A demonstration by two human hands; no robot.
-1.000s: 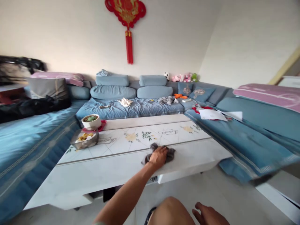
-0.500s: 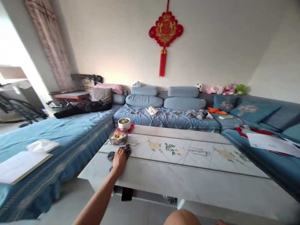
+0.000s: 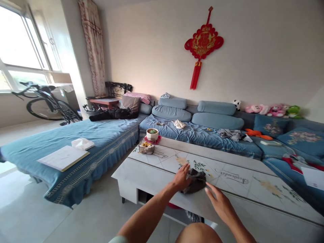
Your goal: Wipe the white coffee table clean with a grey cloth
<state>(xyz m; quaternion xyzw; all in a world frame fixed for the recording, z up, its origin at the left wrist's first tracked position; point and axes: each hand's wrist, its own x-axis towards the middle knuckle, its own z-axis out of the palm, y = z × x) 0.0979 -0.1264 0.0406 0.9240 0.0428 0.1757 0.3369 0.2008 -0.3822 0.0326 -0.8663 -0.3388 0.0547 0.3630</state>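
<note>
Back from the coffee table's left end comes the dark gray cloth (image 3: 194, 182), now lying crumpled by the near long edge of the coffee table (image 3: 149, 171), left of its middle, and the right hand (image 3: 220, 200) has come up to join it! Left hand (image 3: 181, 179) is on the cloth's left side, fingers extended rather than curled into a fist. Over on the other side, the right hand is open, thumb and forefinger parted, fingertips right at the cloth's right edge; whether they actually touch, I cannot tell. The two hands are apart, cloth between them. Up at the far left corner of the coffee table sits a clear plastic container (image 3: 146, 149) with yellow pieces inside, and just behind it the white pot (image 3: 152, 136) with its green succulent (image 3: 152, 131), resting on a red mat (image 3: 158, 139). Floral prints and "September" lettering run along the tabletop. Off to the left, a white tissue pack (image 3: 83, 143) lies beside a flat white board (image 3: 63, 157) on the blue-covered sofa (image 3: 106, 135).
</note>
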